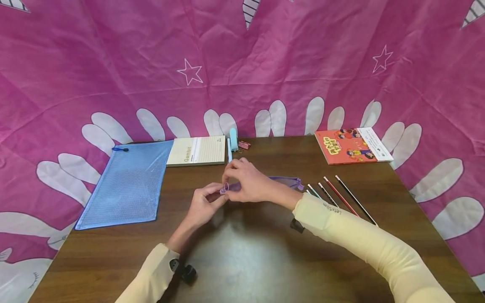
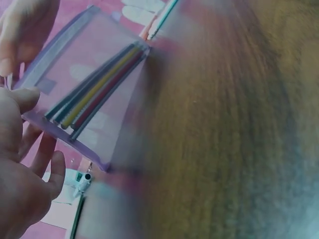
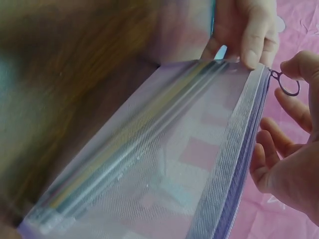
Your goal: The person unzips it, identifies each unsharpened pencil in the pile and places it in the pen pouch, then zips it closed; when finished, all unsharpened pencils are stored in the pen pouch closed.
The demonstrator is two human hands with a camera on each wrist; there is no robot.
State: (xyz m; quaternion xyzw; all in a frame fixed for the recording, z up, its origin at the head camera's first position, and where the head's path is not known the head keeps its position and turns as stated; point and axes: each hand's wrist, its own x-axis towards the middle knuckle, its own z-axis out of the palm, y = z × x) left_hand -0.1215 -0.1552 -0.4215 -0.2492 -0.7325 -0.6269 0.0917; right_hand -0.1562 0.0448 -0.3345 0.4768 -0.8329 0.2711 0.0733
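Note:
A see-through purple mesh zip pouch (image 3: 179, 149) is held up between my two hands, with several pencils (image 2: 94, 94) lying inside. My left hand (image 1: 202, 206) pinches the pouch's corner at the end of the zip (image 3: 244, 144). My right hand (image 1: 250, 181) is at that same end, its thumb and a finger at the ring-shaped zip pull (image 3: 289, 84), which they appear to pinch. Its other fingers lie loosely curled beside the zip edge. From the head, most of the pouch is hidden behind the right hand and wrist.
A blue mesh zip bag (image 1: 129, 185) lies at the left, beside a Gambit notebook (image 1: 197, 150). Behind the hands are a light-blue stapler (image 1: 233, 139) and a small red box-like item (image 1: 244, 144). Several pencils (image 1: 356, 200) lie at the right, below a red book (image 1: 350, 147).

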